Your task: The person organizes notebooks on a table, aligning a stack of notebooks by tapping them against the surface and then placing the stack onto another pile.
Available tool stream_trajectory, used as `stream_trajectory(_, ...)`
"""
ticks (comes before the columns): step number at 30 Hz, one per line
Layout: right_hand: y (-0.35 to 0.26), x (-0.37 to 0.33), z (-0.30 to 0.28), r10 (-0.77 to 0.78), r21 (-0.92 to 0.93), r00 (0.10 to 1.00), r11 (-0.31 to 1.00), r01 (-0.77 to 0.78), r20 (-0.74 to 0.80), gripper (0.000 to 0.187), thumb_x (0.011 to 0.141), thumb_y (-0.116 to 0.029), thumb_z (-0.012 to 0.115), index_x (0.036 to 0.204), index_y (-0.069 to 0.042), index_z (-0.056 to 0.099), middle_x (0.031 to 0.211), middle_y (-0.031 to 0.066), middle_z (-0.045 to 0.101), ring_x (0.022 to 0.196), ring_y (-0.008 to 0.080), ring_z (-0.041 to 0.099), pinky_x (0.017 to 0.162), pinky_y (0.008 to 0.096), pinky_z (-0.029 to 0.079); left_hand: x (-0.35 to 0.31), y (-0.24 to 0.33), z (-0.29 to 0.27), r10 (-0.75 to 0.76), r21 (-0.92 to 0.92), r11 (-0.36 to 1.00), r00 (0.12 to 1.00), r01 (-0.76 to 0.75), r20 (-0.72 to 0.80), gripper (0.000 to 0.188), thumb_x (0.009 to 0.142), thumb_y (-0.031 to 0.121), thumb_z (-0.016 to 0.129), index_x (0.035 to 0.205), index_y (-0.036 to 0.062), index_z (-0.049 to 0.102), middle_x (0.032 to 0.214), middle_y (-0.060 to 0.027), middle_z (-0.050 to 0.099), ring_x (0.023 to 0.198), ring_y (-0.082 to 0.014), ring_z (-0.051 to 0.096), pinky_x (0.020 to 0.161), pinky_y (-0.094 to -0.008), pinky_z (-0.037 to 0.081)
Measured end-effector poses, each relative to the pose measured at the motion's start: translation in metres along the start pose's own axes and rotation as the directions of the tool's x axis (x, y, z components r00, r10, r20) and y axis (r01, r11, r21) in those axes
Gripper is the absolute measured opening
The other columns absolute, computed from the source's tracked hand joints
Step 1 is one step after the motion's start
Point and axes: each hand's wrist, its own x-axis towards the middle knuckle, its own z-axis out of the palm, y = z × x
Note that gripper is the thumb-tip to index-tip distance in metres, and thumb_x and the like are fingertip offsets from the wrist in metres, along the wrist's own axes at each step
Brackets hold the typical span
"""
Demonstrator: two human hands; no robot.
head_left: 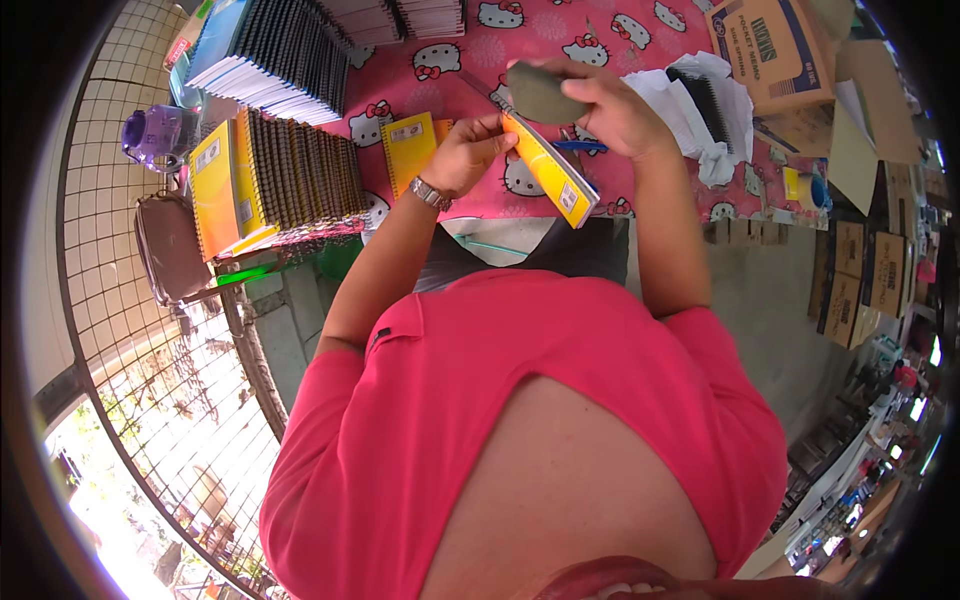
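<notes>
My left hand (466, 160), with a metal watch on its wrist, pinches the upper end of a yellow notebook (552, 172). The notebook is tilted, its edge showing beside the cover. My right hand (628, 112) grips a flat, dark olive-grey piece (545, 94) over the notebook's top end; its exact kind is unclear. A blue, pen-like object (580, 146) lies just below my right hand. Left of my left hand, another yellow spiral notebook (408, 150) rests on the pink patterned tablecloth (545, 25).
A stack of yellow spiral notebooks (290, 175) stands at the left, with dark-spined notebooks (285, 65) behind. A purple jug (155, 135) and a brown bag (170, 245) are farther left. White wrapping (655, 100) and a cardboard box (765, 50) occupy the right.
</notes>
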Motion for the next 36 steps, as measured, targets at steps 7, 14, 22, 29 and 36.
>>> stream_trajectory(7, 0.017, 0.015, -0.064, -0.213, -0.97, 0.971, 0.238, -0.053, -0.105, 0.044, 0.085, -0.008, 0.061, 0.128, -0.013, 0.056, 0.131, 0.011, 0.051, 0.118, 0.0271, 0.053, 0.098, 0.0362, 0.043, 0.007, 0.002, -0.001, -0.065, -0.182, 0.982, 0.99, 0.04, -0.128, 0.022, 0.094, 0.014, 0.054, 0.112, 0.0019, 0.06, 0.1, -0.0038, 0.063, 0.093, -0.0154, 0.057, 0.085, -0.0289, 0.042)
stream_trajectory(14, 0.005, 0.046, -0.014, -0.095, -0.896, 0.949, 0.311, 0.316, 0.302, 0.014, 0.09, -0.006, 0.059, 0.104, -0.007, 0.061, 0.134, 0.01, 0.051, 0.128, 0.0262, 0.043, 0.103, 0.0362, 0.038, -0.005, 0.035, 0.01, -0.055, -0.382, 0.92, 0.994, 0.089, 0.098, 0.038, 0.087, 0.034, 0.054, 0.104, 0.0006, 0.055, 0.084, -0.0084, 0.055, 0.083, -0.0229, 0.056, 0.071, -0.0347, 0.047)
stream_trajectory(22, -0.045, 0.02, 0.102, -0.115, -0.933, 0.942, 0.143, 0.331, 0.316, 0.019, 0.081, -0.009, 0.068, 0.096, -0.004, 0.056, 0.086, 0.0069, 0.056, 0.072, 0.0193, 0.058, 0.069, 0.0308, 0.049, -0.057, 0.033, 0.035, 0.372, -0.718, 0.695, 0.868, -0.026, 0.328, 0.033, 0.09, 0.037, 0.049, 0.096, 0.0055, 0.057, 0.08, 0.0016, 0.049, 0.085, -0.0165, 0.048, 0.075, -0.0248, 0.037)
stream_trajectory(29, -0.1, 0.05, 0.187, -0.268, -0.712, 0.661, -0.318, 0.626, 0.701, 0.031, 0.081, -0.015, 0.069, 0.11, -0.007, 0.064, 0.089, 0.0067, 0.056, 0.072, 0.0229, 0.054, 0.064, 0.0342, 0.044, -0.085, 0.046, 0.039, 0.331, -0.681, 0.731, 0.847, 0.049, 0.416, 0.027, 0.087, 0.032, 0.055, 0.09, 0.0053, 0.055, 0.079, 0.0001, 0.048, 0.081, -0.0171, 0.048, 0.073, -0.0254, 0.038)
stream_trajectory(36, -0.07, 0.209, 0.327, -0.649, -0.445, 0.162, -0.299, 0.844, 0.744, 0.019, 0.084, -0.002, 0.063, 0.103, -0.003, 0.067, 0.084, 0.0142, 0.065, 0.074, 0.0261, 0.062, 0.069, 0.0322, 0.054, -0.123, 0.063, 0.04, 0.1, -0.463, 0.886, 0.978, -0.003, 0.185, 0.017, 0.088, 0.018, 0.05, 0.089, 0.0015, 0.052, 0.079, -0.005, 0.047, 0.079, -0.0182, 0.047, 0.074, -0.0271, 0.037)
